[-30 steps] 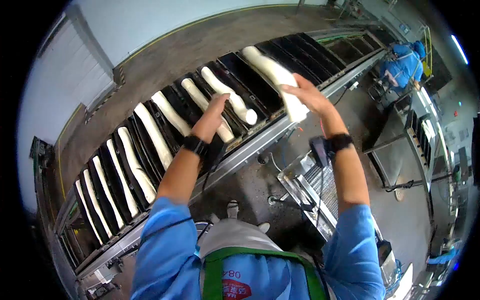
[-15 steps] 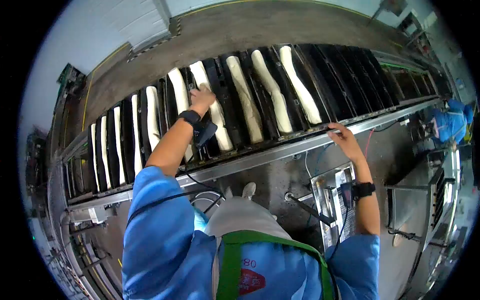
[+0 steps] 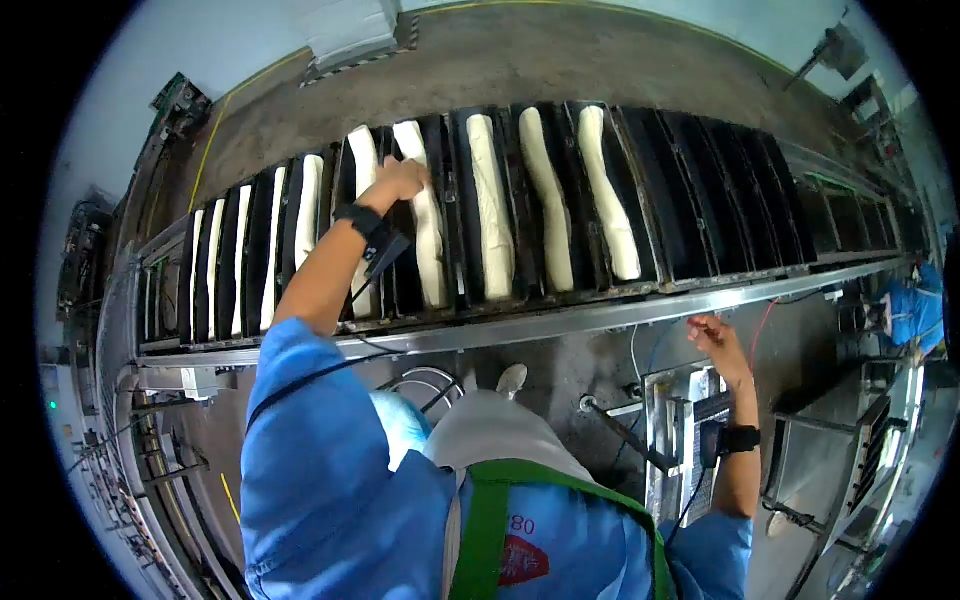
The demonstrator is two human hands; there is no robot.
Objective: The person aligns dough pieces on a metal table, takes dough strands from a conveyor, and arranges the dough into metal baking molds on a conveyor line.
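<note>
My left hand (image 3: pixel 402 180) reaches over a row of long black trays. Its bent fingers are closed on the upper part of a pale dough strip (image 3: pixel 430 245), which lies lengthwise in its tray. To its left is another dough strip (image 3: pixel 364 160), partly covered by my forearm. On its right lies a wrinkled dough strip (image 3: pixel 490 210). My right hand (image 3: pixel 718 345) hangs in front of the metal rail, touching nothing that I can see, its fingers loosely bent and apart.
The metal rail (image 3: pixel 600 318) runs along the front of the trays. Black trays (image 3: pixel 700 190) without dough stand at the right. A metal frame (image 3: pixel 672 420) is below my right hand. A person in blue (image 3: pixel 912 308) is at the far right.
My right hand has come off the tray edge and dropped toward me. My left hand's fingers have drawn in on the dough strip, which now lies straighter. The view has shifted slightly.
</note>
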